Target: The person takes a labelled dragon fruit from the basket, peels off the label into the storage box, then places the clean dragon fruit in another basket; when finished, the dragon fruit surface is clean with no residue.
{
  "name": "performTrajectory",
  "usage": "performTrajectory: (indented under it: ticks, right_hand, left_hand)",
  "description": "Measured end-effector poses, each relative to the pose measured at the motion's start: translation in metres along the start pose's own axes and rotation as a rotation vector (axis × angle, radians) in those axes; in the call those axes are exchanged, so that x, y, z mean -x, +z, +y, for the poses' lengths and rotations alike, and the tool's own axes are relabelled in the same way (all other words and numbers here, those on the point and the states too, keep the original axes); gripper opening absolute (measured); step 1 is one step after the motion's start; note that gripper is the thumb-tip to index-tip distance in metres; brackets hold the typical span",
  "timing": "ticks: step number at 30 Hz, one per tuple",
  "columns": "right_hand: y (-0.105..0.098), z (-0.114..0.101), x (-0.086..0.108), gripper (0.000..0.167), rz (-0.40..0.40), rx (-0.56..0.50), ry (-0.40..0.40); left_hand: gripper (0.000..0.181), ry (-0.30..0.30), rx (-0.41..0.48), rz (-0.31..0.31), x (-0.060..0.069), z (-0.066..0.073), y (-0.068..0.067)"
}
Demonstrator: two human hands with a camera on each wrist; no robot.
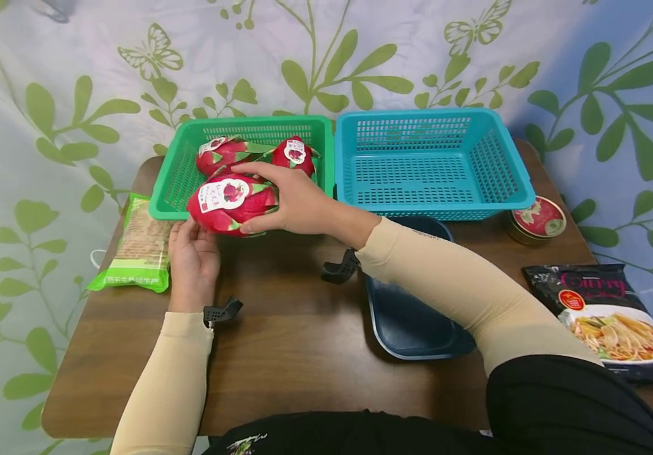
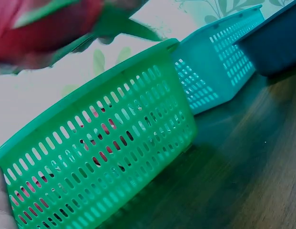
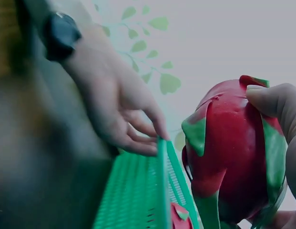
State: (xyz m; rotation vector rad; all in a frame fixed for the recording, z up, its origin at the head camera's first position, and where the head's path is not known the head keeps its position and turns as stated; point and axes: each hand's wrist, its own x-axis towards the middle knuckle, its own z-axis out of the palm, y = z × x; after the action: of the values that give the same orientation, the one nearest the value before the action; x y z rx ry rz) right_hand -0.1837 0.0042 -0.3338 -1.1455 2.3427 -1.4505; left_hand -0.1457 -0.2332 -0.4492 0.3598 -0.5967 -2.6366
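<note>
Dragon fruit (image 1: 228, 203) over front edge of green basket (image 1: 165, 183); right hand (image 1: 298, 199) curled round it. Left hand (image 1: 194, 259) near front-left corner, pinch or touch unclear. Mid-carry, seemingly; next move wants steady grip.

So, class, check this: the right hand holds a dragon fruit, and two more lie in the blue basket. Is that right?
Not quite. The right hand does hold a dragon fruit, but the head view shows the other two lying in the green basket.
</note>
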Motion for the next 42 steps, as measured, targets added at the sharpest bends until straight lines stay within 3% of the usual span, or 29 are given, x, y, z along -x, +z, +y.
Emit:
performTrajectory:
  ticks: [5, 10, 12, 15, 17, 19, 21, 25, 28, 31, 33, 37, 42]
  right_hand:
    - [0.007, -0.001, 0.038, 0.087, -0.034, 0.014, -0.031]
    - [0.019, 0.009, 0.064, 0.086, -0.127, 0.014, 0.025]
    - [0.024, 0.015, 0.072, 0.085, -0.167, 0.048, 0.068]
    - [0.028, 0.022, 0.079, 0.085, -0.225, 0.102, 0.117]
    - [0.029, 0.026, 0.082, 0.084, -0.247, 0.119, 0.144]
    - [0.030, 0.031, 0.085, 0.084, -0.258, 0.120, 0.171]
    - [0.030, 0.035, 0.087, 0.084, -0.262, 0.127, 0.195]
    - [0.030, 0.042, 0.091, 0.086, -0.262, 0.154, 0.226]
    - [0.029, 0.044, 0.094, 0.087, -0.264, 0.171, 0.236]
    - [0.026, 0.042, 0.098, 0.090, -0.278, 0.187, 0.241]
    - [0.024, 0.039, 0.101, 0.090, -0.285, 0.204, 0.232]
    - [0.020, 0.031, 0.107, 0.075, -0.263, 0.241, 0.194]
    - [0.023, 0.022, 0.107, 0.041, -0.149, 0.284, 0.121]
  left_hand:
    - [0.021, -0.023, -0.027, 0.019, 0.003, 0.002, -0.002]
    - [0.020, -0.071, -0.066, -0.004, 0.006, 0.000, -0.004]
    - [0.020, -0.116, -0.113, -0.035, 0.011, -0.001, -0.006]
    - [0.026, -0.195, -0.255, -0.104, 0.022, -0.003, -0.011]
    - [0.034, -0.237, -0.359, -0.191, 0.031, -0.005, -0.014]
    - [0.045, -0.250, -0.480, -0.320, 0.039, -0.007, -0.018]
    - [0.054, -0.229, -0.606, -0.487, 0.046, -0.010, -0.022]
    - [0.054, -0.148, -0.836, -0.810, 0.056, -0.013, -0.026]
    - [0.067, -0.133, -1.018, -0.955, 0.061, -0.014, -0.027]
    - [0.093, -0.136, -1.203, -0.999, 0.065, -0.016, -0.026]
    - [0.099, -0.126, -1.302, -1.000, 0.068, -0.017, -0.026]
    - [0.100, -0.103, -1.333, -0.998, 0.072, -0.019, -0.025]
    - [0.100, -0.061, -1.333, -1.011, 0.072, -0.020, -0.025]
